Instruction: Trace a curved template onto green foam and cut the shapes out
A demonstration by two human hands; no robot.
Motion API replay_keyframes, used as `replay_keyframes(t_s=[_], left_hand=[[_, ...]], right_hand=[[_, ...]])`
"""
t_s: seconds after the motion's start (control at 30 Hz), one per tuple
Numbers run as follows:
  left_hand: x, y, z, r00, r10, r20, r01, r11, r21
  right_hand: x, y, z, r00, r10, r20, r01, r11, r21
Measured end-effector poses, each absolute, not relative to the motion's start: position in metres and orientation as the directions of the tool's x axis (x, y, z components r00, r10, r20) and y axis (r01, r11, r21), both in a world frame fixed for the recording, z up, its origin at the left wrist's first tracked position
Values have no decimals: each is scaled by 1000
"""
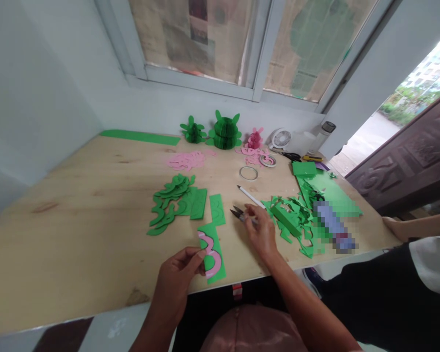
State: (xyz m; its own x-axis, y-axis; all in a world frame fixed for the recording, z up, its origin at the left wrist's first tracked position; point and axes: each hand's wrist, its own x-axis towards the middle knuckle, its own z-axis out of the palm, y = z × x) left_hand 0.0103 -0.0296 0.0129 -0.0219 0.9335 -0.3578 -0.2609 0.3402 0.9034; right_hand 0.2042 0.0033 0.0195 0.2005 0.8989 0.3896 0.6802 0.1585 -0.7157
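1. Left hand (183,269): its thumb and fingers pinch the left edge of a green paper strip (217,234), with a pink wavy paper piece (216,266) lying on top. The strip is at the desk's (95,244) near edge, in front of the person.
2. Right hand (261,232): its fingers are curled around small scissors (237,213), the dark blades slightly parted and pointing left, apart from the strip.
3. Handling: the strip looks very light and fairly crisp, likely to bend or crease if squeezed. The pink piece could slide unless pressed flat. The best hold seems to be a side edge, thumb over both layers, clear of the wavy outline.
4. Nearby: a second green strip (216,208) with a drawn wavy line lies just beyond; green cut-outs (163,208) sit to the left, green scraps (297,215) and a white pen (251,196) to the right.
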Motion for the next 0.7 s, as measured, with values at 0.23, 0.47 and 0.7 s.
replay_keyframes(t_s=[0.23,0.47,0.7], left_hand=[[9,-31,12,-17,943,-332,-254,318,914],[11,-31,14,-10,942,-336,-289,319,903],[12,-33,19,-9,929,-370,-302,350,887]], right_hand=[[235,30,28,76,951,301,980,-16,-196],[238,57,30,43,983,180,997,-32,-65],[238,67,29,39,992,117,999,-40,9]])
